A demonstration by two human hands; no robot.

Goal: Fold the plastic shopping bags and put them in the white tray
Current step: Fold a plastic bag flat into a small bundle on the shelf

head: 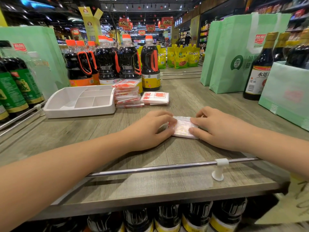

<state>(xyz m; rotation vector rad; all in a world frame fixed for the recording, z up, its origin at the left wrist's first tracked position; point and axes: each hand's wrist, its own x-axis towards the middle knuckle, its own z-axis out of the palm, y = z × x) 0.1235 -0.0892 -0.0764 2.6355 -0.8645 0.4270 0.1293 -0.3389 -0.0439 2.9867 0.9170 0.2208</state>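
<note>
A small folded white plastic bag (pixel 183 128) with faint red and yellow print lies on the wooden shelf in the middle. My left hand (pixel 150 129) pinches its left end, thumb and fingers curled over it. My right hand (pixel 215 128) pinches its right end the same way. The white tray (pixel 63 108) with dividers stands at the back left, nothing in its compartments that I can see. Beside the tray's right side rises a stack of folded red-and-white bags (pixel 127 94), and a lower pile of folded bags (pixel 155 97) lies next to it.
Dark sauce bottles with orange caps (pixel 127 61) line the back. Green-labelled bottles (pixel 15 87) stand at the left. Green fabric bags (pixel 234 52) and a dark bottle (pixel 259 69) crowd the right. A metal rail (pixel 158 168) runs along the shelf's front edge.
</note>
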